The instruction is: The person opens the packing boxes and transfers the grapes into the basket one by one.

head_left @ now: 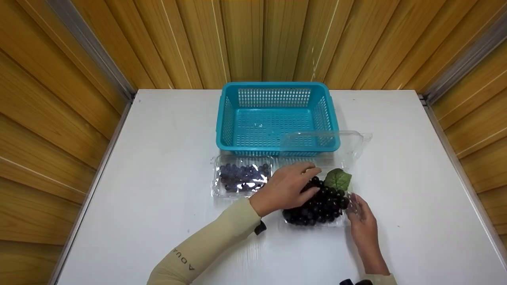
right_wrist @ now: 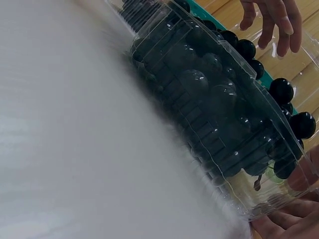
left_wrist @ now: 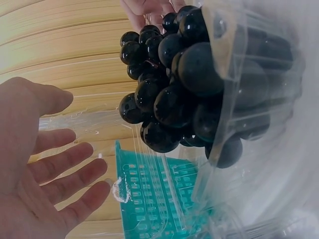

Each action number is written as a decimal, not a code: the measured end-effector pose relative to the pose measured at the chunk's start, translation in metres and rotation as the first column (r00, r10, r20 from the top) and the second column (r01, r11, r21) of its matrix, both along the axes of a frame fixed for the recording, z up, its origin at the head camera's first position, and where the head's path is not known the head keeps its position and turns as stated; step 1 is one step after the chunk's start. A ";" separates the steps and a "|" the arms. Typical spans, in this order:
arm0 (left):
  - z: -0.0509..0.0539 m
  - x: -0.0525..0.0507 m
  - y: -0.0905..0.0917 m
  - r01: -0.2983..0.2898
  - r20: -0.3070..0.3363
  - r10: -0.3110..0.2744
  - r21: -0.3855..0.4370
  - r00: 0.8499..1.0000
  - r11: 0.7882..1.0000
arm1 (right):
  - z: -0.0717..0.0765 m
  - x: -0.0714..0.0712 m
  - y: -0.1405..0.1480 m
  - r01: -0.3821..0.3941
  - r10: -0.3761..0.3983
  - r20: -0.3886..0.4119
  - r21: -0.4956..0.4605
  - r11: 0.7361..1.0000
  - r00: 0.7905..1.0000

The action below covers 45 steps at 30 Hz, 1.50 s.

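Note:
A bunch of black grapes [head_left: 315, 208] with a green leaf [head_left: 338, 179] lies in a clear plastic box [right_wrist: 199, 99], several grapes bulging above its rim. The box's lid [head_left: 348, 144] is raised at the back. My left hand [head_left: 289, 186] hovers over the left part of the bunch. In the left wrist view, that hand [left_wrist: 60, 169] has its fingers spread and apart from the grapes. My right hand [head_left: 362, 221] holds the right end of the box. In the right wrist view, its thumb and fingers [right_wrist: 284, 221] pinch the box's end.
A teal plastic basket [head_left: 223, 114] stands behind the box, and the raised lid overlaps its front right corner in view. To the left sits a closed clear box [head_left: 242, 176] with dark grapes inside. Wood-patterned panels border the white table [head_left: 158, 158] at the back and sides.

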<state>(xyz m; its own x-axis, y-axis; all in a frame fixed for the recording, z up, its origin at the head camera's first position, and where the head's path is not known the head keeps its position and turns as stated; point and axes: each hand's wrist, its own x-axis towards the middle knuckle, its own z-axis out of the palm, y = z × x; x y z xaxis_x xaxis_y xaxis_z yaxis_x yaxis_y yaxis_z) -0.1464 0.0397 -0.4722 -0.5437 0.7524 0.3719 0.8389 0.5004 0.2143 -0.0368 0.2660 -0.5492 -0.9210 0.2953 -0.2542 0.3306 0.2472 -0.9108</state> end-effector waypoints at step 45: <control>-0.015 0.010 0.008 0.053 0.164 -0.008 -0.274 0.986 0.960 | -0.003 0.000 -0.001 0.000 0.000 -0.021 -0.020 1.000 1.000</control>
<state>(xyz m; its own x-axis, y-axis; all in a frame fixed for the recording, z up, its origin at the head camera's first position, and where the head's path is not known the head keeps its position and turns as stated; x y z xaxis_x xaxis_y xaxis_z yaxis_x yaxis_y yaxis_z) -0.1364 0.0473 -0.4867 -0.5544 0.8303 0.0573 0.8207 0.5339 0.2036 -0.0367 0.2655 -0.5525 -0.9261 0.2905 -0.2407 0.3116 0.2293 -0.9221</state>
